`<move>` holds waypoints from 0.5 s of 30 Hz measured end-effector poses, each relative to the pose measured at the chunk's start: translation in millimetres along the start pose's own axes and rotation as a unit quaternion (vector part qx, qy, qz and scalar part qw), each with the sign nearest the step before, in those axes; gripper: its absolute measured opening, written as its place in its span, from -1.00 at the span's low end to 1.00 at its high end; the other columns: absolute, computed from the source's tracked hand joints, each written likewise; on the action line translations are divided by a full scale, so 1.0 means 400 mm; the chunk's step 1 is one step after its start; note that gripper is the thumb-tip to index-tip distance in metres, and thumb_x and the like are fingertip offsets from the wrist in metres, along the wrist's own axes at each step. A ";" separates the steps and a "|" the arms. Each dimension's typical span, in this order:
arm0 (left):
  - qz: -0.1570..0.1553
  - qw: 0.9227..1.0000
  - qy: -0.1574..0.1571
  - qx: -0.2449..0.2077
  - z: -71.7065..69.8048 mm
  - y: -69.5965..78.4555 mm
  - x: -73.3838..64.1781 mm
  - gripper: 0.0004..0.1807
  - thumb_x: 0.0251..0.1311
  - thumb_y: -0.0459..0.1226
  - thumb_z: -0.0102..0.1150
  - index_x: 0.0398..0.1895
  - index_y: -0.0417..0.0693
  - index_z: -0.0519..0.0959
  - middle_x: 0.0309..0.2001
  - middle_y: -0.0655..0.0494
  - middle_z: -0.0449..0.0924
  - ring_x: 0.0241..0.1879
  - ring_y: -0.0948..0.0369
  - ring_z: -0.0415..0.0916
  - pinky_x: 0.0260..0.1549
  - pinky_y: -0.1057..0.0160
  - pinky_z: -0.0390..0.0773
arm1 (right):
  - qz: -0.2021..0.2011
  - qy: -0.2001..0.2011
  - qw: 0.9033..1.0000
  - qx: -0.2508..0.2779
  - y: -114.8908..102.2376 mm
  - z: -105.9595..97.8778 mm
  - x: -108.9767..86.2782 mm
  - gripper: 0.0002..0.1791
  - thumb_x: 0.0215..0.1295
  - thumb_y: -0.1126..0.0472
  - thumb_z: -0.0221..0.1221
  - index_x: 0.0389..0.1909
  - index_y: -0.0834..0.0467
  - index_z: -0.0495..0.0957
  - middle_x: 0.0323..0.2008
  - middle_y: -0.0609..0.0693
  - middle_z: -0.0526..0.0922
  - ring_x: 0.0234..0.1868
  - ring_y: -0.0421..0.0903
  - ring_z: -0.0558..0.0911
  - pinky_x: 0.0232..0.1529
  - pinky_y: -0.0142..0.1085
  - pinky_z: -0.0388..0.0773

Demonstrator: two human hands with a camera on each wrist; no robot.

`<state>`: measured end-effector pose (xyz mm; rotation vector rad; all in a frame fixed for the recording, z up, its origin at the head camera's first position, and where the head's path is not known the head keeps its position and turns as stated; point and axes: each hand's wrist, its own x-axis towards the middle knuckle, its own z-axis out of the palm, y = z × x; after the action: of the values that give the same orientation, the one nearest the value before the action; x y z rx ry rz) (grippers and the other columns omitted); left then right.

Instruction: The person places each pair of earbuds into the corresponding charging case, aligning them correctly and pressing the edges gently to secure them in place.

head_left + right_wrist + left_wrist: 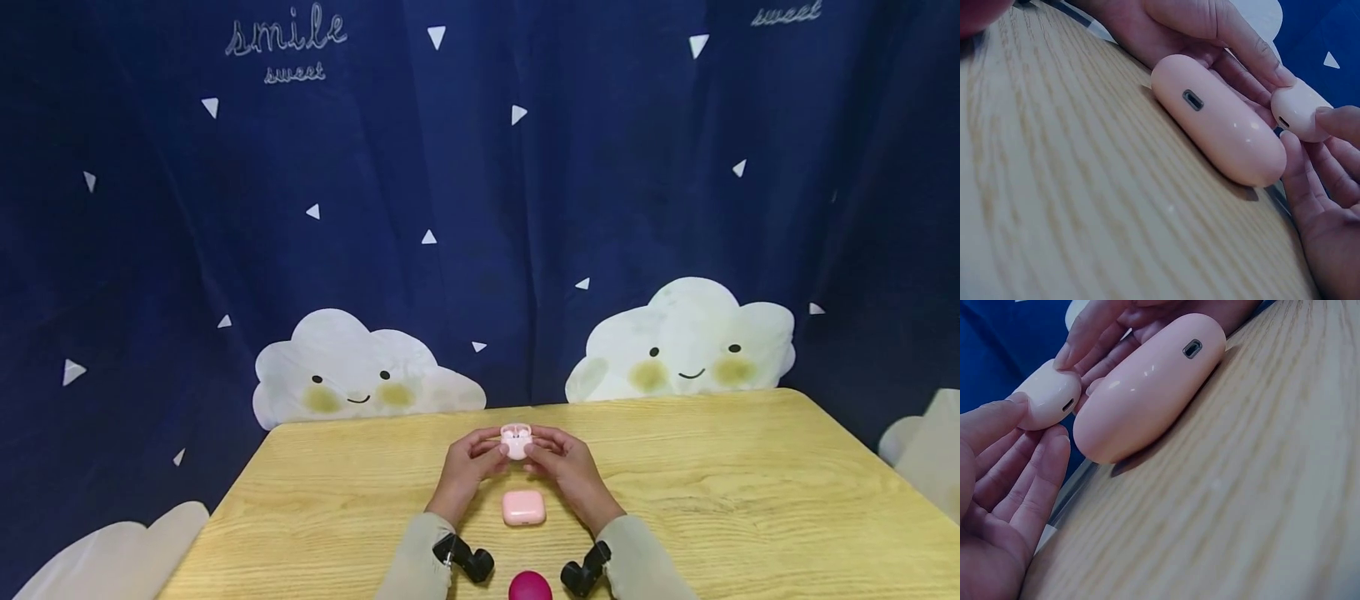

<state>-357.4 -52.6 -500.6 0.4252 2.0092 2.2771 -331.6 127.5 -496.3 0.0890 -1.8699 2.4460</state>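
Note:
A small pale pink earbud case (515, 448) is held up between both hands, its lid raised and white-pink earbuds (523, 433) showing inside. My left hand (467, 468) pinches its left side, thumb on the front and fingers behind and below. From the other side my right hand (572, 471) grips it the same way. The case's charging port faces down toward me in the wrist views, where the earbuds are hidden. Nearer my body, a larger, deeper pink earbud case (523, 507) lies closed on the table between my forearms, its port (1192, 349) facing me.
The wooden table (337, 500) runs back to a dark blue curtain (480, 192) printed with clouds and triangles. A round magenta object (530, 586) stands at the near edge of the view, between the black wrist cameras (468, 558).

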 end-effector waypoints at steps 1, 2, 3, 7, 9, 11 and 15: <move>0.000 1.000 -0.001 0.000 -0.002 0.000 0.000 -0.55 0.18 -0.36 0.29 0.13 -0.34 0.50 -0.17 -0.12 0.66 -0.23 0.03 0.66 -0.18 0.11 0.63 | 0.000 -0.002 1.000 0.002 0.001 0.001 0.000 -0.55 0.22 0.42 0.24 0.15 0.37 0.47 -0.18 0.13 0.64 -0.27 -0.10 0.64 -0.24 -0.24 0.65; -0.002 1.000 -0.001 0.000 -0.004 0.000 -0.001 -0.55 0.18 -0.36 0.29 0.14 -0.33 0.49 -0.17 -0.12 0.66 -0.23 0.03 0.66 -0.17 0.10 0.63 | 0.000 -0.005 1.000 0.002 0.002 0.002 0.001 -0.54 0.22 0.41 0.24 0.15 0.37 0.46 -0.18 0.13 0.64 -0.27 -0.10 0.64 -0.24 -0.24 0.65; -0.002 1.000 -0.001 0.001 -0.006 0.000 -0.001 -0.54 0.18 -0.36 0.28 0.14 -0.33 0.49 -0.17 -0.12 0.66 -0.23 0.02 0.66 -0.17 0.08 0.63 | 0.002 -0.007 1.000 0.004 0.003 0.003 0.001 -0.54 0.21 0.41 0.25 0.15 0.37 0.46 -0.18 0.13 0.64 -0.27 -0.10 0.64 -0.24 -0.24 0.65; -0.002 1.000 -0.003 0.001 -0.011 -0.003 0.001 -0.55 0.19 -0.36 0.27 0.15 -0.32 0.49 -0.18 -0.12 0.66 -0.24 0.02 0.66 -0.17 0.07 0.63 | 0.001 -0.009 1.000 0.003 0.005 0.004 0.002 -0.54 0.21 0.40 0.26 0.15 0.37 0.46 -0.18 0.15 0.64 -0.28 -0.09 0.64 -0.23 -0.25 0.65; -0.002 1.000 -0.003 0.001 -0.008 -0.003 0.002 -0.55 0.19 -0.35 0.28 0.14 -0.31 0.50 -0.18 -0.12 0.66 -0.25 0.05 0.66 -0.18 0.08 0.63 | 0.001 -0.006 1.000 0.003 0.005 0.002 0.001 -0.55 0.21 0.40 0.25 0.14 0.37 0.47 -0.19 0.15 0.64 -0.28 -0.09 0.65 -0.23 -0.24 0.65; -0.001 1.000 -0.003 0.000 -0.004 -0.001 0.001 -0.56 0.19 -0.34 0.29 0.13 -0.30 0.51 -0.20 -0.12 0.66 -0.26 0.07 0.66 -0.18 0.08 0.63 | 0.001 -0.004 1.000 0.002 0.004 0.001 0.000 -0.56 0.21 0.40 0.25 0.13 0.37 0.47 -0.20 0.15 0.64 -0.28 -0.09 0.65 -0.23 -0.23 0.65; 0.007 1.000 -0.006 0.001 0.003 0.001 0.001 -0.57 0.18 -0.35 0.29 0.12 -0.32 0.51 -0.22 -0.13 0.66 -0.27 0.07 0.66 -0.19 0.08 0.64 | 0.000 -0.004 1.000 0.000 0.001 -0.004 0.000 -0.56 0.22 0.40 0.25 0.13 0.37 0.47 -0.20 0.15 0.65 -0.27 -0.09 0.65 -0.22 -0.23 0.65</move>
<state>-357.5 -51.3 -500.0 0.4528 2.0106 2.2752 -331.6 128.9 -497.1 0.1000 -1.8740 2.4491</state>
